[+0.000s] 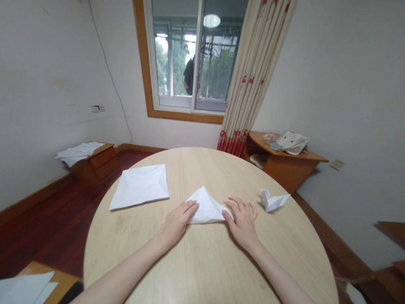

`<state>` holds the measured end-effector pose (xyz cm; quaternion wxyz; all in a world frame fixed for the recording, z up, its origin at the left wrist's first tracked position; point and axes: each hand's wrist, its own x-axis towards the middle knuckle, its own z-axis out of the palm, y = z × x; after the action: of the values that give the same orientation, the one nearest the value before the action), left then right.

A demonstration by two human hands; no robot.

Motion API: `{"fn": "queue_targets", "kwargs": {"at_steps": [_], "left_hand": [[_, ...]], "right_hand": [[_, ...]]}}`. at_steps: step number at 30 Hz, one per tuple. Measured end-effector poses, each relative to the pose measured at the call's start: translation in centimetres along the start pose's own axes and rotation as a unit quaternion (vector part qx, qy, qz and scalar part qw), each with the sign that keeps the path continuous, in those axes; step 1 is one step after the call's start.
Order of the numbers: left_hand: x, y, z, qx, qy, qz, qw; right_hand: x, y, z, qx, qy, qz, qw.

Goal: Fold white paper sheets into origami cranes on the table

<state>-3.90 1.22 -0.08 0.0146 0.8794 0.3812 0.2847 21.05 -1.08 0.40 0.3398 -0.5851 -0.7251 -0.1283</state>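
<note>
A white sheet of paper (pixel 205 207), folded into a triangle with its peak pointing away from me, lies on the round table near the middle. My left hand (pixel 177 223) covers its left corner, fingers held together and pressed over the edge, gripping it. At the right corner, my right hand (pixel 243 220) is arched with its fingers apart, the thumb touching the paper. Further right stands a small folded paper bird (pixel 272 201), apart from both hands. A stack of white paper (pixel 142 185) with crease marks lies to the left on the table.
The round wooden table (pixel 202 261) has a curved edge on all visible sides. Behind it on the right, a wooden desk (pixel 303 153) bears a cloth bag (pixel 293 142). More papers lie on a low cabinet (pixel 101 162) at left. A patterned curtain (pixel 253 80) hangs beside the window.
</note>
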Motion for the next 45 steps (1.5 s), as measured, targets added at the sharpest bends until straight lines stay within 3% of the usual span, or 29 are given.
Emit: {"fn": "queue_targets", "kwargs": {"at_steps": [4, 9, 16, 23, 45], "left_hand": [[0.2, 1.2, -0.8, -0.013, -0.04, -0.05, 0.998], [0.4, 1.6, -0.9, 0.008, -0.064, -0.045, 0.997], [0.0, 1.2, -0.1, 0.025, -0.063, -0.014, 0.998], [-0.2, 1.5, 0.2, 0.024, -0.1, 0.018, 0.995], [-0.5, 1.0, 0.1, -0.014, -0.166, 0.016, 0.986]], "right_hand": [[0.1, -0.9, -0.9, 0.016, -0.004, -0.078, 0.997], [0.1, -2.1, -1.8, 0.025, -0.04, -0.155, 0.987], [0.0, -2.4, -1.6, 0.034, -0.087, -0.154, 0.984], [-0.1, -2.3, -1.4, 0.035, -0.111, -0.154, 0.981], [-0.2, -2.3, -0.9, -0.025, -0.136, -0.179, 0.974]]}}
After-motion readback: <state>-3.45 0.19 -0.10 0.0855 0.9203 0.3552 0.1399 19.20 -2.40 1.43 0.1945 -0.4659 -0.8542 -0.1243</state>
